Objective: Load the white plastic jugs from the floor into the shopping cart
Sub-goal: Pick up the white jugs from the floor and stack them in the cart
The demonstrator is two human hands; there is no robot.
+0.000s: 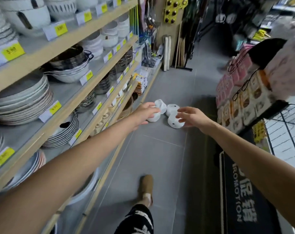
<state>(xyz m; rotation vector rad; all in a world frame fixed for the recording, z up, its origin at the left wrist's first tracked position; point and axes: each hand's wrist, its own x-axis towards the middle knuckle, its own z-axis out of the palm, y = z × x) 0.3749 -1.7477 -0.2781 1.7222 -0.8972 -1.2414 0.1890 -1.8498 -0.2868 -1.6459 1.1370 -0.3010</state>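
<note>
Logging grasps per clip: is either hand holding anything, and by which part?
Nothing is clearly held. Left hand and right hand reach open over the white jugs on the floor.

Both arms are bare, with no sleeves, watch or rings visible. One leg wears black trousers (136,220) with a white pattern. The foot wears a tan shoe (145,186).

A black banner (241,188) at the lower right carries white letters reading "ROMOTION" beside large Chinese characters; the yellow shelf price tags (12,51) are too blurred to read.
</note>
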